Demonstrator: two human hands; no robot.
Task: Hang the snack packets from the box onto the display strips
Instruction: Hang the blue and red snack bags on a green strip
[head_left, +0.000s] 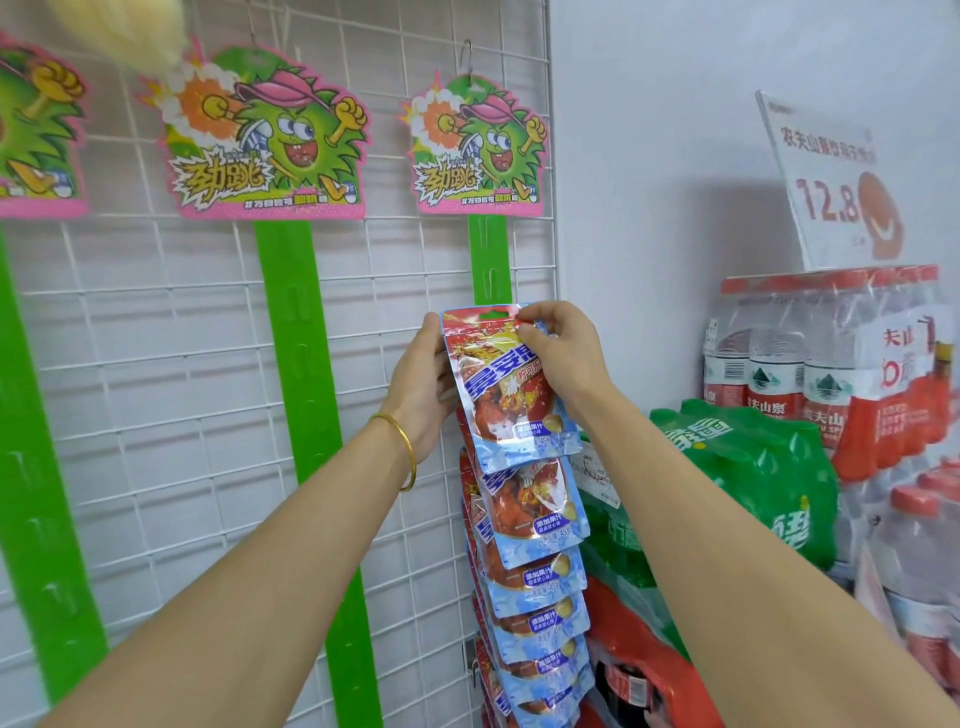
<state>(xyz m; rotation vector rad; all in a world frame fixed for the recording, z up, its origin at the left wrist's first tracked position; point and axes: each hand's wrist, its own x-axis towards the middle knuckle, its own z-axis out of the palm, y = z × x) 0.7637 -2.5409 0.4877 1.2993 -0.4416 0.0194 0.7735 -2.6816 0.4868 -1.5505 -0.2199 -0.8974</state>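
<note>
Head view: both hands up on the packet (506, 384) at the right strip (488, 260). Left hand (423, 382) cups its edge, right hand (558, 353) pinches the top corner. Light, crinkly, slick foil, I'd say; best held by the header.

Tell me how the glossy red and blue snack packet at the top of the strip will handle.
The glossy red and blue snack packet probably feels light: fingertips alone hold it. Its shiny film likely makes it slippery. It looks floppy, so it may swing on the green plastic display strip once both hands let go.
</note>
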